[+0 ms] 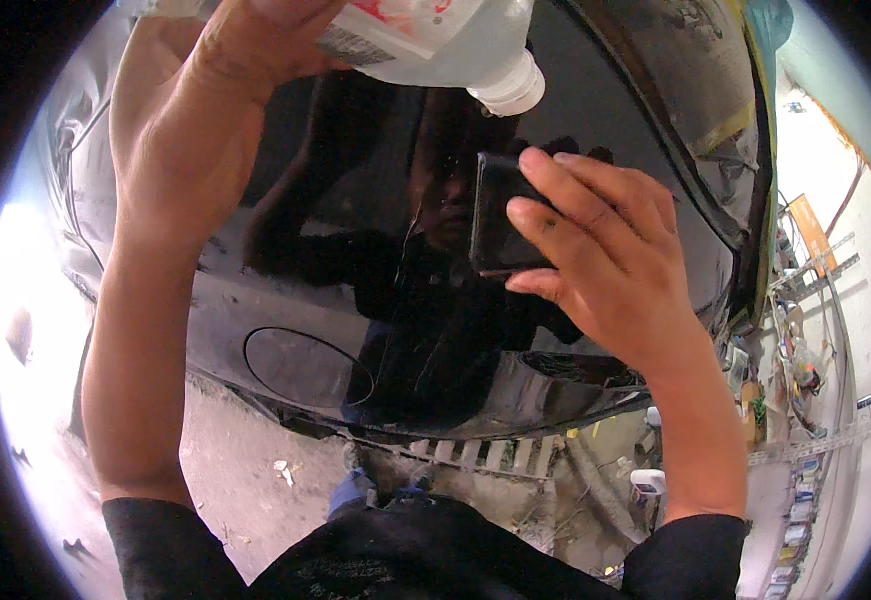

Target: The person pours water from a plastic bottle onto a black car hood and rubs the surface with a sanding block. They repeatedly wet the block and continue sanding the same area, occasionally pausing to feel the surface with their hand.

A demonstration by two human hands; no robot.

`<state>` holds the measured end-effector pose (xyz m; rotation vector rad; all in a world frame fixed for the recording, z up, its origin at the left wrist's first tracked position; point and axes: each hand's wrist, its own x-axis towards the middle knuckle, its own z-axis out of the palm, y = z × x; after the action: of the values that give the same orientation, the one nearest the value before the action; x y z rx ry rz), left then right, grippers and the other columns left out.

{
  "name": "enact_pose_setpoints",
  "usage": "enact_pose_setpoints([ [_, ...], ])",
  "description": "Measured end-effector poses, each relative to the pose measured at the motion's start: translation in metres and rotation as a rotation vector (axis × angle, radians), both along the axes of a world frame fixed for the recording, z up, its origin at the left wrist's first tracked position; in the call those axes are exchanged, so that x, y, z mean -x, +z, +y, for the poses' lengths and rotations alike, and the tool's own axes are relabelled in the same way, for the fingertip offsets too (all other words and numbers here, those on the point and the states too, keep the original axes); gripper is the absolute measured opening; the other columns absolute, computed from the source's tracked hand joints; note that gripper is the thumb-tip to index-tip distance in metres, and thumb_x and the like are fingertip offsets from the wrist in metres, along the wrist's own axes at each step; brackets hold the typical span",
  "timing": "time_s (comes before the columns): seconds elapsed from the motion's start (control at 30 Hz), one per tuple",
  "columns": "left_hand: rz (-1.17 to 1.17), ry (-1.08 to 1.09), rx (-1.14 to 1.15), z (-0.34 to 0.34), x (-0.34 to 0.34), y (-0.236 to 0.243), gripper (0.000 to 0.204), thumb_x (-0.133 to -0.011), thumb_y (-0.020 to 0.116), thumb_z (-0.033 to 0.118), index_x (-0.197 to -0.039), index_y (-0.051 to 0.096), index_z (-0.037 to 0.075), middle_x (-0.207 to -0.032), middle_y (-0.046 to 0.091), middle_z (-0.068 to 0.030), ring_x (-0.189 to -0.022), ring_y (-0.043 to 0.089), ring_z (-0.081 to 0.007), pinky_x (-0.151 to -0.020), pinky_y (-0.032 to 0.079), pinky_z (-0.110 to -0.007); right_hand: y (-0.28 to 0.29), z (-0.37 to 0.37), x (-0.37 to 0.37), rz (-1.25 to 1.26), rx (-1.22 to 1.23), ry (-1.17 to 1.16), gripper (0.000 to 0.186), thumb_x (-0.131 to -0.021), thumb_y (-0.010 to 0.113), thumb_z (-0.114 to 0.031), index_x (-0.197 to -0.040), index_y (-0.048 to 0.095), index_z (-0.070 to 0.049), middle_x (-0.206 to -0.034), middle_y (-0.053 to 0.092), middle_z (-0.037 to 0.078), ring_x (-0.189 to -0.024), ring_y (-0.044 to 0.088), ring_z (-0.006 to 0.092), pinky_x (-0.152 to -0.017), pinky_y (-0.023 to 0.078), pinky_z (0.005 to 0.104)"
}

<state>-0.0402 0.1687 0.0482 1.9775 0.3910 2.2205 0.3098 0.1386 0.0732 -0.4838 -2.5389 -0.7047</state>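
Note:
My left hand grips a translucent plastic bottle with a label, tilted so its white top points down and to the right. My right hand holds a flat black rectangular block against, or very close to, the glossy black curved car panel, below the bottle's top. Thin wet-looking streaks run down the panel left of the block. My reflection shows in the dark paint. An oval outline marks the panel's lower left.
Plastic masking sheet covers parts around the panel. Below lie the concrete floor, a slatted grate and my feet. Along the pale wall at right are metal rails, cables and assorted cluttered items.

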Motion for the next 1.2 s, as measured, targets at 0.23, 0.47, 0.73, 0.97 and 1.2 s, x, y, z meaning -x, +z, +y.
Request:
enact_pose_setpoints([
  [0.23,0.019,0.252,0.088,-0.041,-0.052,0.031,0.045,-0.098,0.069,0.039,-0.112,0.066,-0.005,-0.094,0.069,-0.0057,-0.079,0.062,-0.0136,-0.068,0.051,-0.029,-0.004,-0.011,-0.021,-0.022,0.006,-0.022,0.058,-0.069,0.083,-0.031,-0.122,0.066,-0.016,-0.143,0.060,0.006,-0.125,0.058,0.0262,-0.100,0.045,0.0457],
  [0.47,0.089,0.609,0.032,-0.043,-0.041,0.026,0.035,-0.092,0.073,0.025,-0.109,0.065,-0.005,-0.089,0.065,-0.0040,-0.083,0.062,-0.0191,-0.073,0.054,-0.034,-0.009,-0.016,-0.029,-0.044,0.011,-0.014,0.058,-0.073,0.081,-0.032,-0.126,0.064,-0.016,-0.141,0.061,0.005,-0.123,0.059,0.0267,-0.101,0.045,0.0457],
  [0.73,0.698,1.209,-0.171,-0.052,-0.014,0.028,0.016,-0.091,0.059,0.009,-0.104,0.063,-0.001,-0.084,0.061,-0.0050,-0.076,0.060,-0.0208,-0.062,0.049,-0.036,0.007,0.005,0.004,-0.016,-0.002,0.035,0.055,-0.070,0.082,-0.030,-0.121,0.066,-0.017,-0.141,0.061,0.005,-0.124,0.059,0.0261,-0.101,0.045,0.0463],
  [0.97,-0.176,0.637,0.029,-0.019,-0.072,0.029,0.029,-0.099,0.058,0.024,-0.108,0.067,-0.002,-0.090,0.067,-0.0037,-0.072,0.060,-0.0123,-0.059,0.048,-0.029,0.002,-0.006,-0.016,-0.056,0.002,-0.018,0.055,-0.069,0.082,-0.031,-0.120,0.067,-0.016,-0.143,0.061,0.005,-0.124,0.059,0.0258,-0.100,0.045,0.0455],
  [1.2,-0.210,0.079,0.496,-0.055,-0.036,0.039,0.042,-0.098,0.064,0.032,-0.115,0.064,-0.006,-0.104,0.065,-0.0098,-0.094,0.060,-0.0195,-0.078,0.049,-0.036,-0.011,-0.013,-0.027,-0.043,0.006,-0.007,0.057,-0.071,0.082,-0.031,-0.123,0.065,-0.016,-0.141,0.062,0.005,-0.124,0.058,0.0257,-0.098,0.046,0.0452],
])
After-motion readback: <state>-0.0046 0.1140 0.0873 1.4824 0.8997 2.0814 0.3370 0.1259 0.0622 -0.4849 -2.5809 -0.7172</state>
